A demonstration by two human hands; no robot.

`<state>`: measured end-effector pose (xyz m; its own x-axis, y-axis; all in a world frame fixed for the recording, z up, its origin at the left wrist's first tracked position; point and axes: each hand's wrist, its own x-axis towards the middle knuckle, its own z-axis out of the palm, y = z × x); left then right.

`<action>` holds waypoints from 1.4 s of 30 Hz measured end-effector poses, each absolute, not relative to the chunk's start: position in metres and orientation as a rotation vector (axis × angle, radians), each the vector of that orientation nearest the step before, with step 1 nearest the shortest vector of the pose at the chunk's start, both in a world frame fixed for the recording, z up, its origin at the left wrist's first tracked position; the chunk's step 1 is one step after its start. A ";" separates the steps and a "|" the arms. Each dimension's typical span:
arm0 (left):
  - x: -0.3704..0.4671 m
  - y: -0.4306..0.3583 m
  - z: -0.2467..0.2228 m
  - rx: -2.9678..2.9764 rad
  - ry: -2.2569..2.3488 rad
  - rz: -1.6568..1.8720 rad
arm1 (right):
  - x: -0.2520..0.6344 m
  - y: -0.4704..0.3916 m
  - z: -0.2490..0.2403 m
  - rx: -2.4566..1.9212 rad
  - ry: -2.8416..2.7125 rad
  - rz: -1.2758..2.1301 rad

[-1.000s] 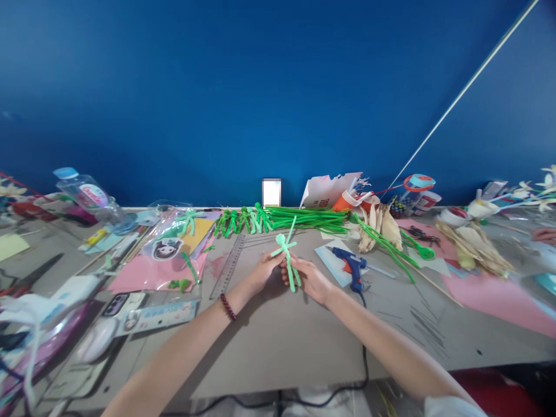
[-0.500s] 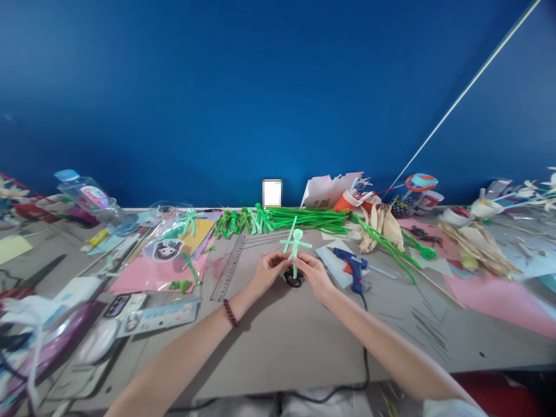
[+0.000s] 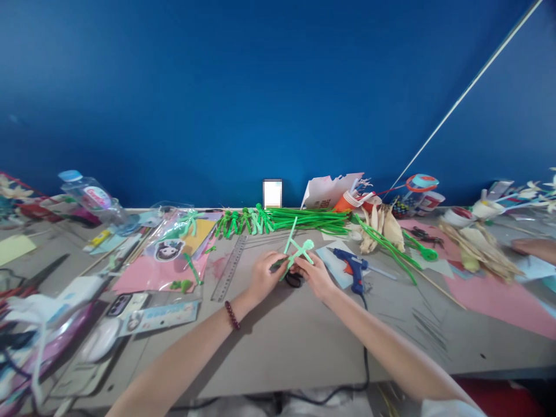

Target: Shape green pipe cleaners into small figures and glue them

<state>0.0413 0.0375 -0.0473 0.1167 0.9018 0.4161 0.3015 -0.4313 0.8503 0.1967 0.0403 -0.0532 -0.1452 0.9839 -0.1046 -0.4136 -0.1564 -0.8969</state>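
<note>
The hands meet above the counter [image 3: 269, 347], both forearms reaching in from the near side and angled toward each other. The left hand [image 3: 267, 279], a beaded bracelet [image 3: 231, 315] on its wrist, pinches the lower part of a pale green figure [image 3: 300, 251] between thumb and fingers; the right hand [image 3: 318, 279] pinches it from the other side, its fingers curled. The figure is tilted, head toward the right hand. Black loops [image 3: 293, 281] show just below the fingers; whether they are held, one cannot tell. Behind, an orange cup [image 3: 345, 202] holds pale sticks, near a tub [image 3: 422, 183] with an orange rim. A clear bottle [image 3: 98, 198] with a blue cap leans at far left. Green pieces [image 3: 180, 285] lie at a clear bag [image 3: 169, 249], inside or on top being unclear. A glue gun [image 3: 356, 269] rests beside the right hand.
</note>
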 end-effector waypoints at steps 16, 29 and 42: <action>0.040 0.041 -0.052 2.021 1.210 1.352 | 0.195 0.043 -0.060 -1.020 -1.060 1.386; 0.040 0.040 -0.056 2.007 1.196 1.282 | 0.196 0.046 -0.061 -0.952 -0.866 1.491; 0.043 0.035 -0.059 2.033 1.294 1.253 | 0.189 0.041 -0.059 -0.881 -0.848 1.561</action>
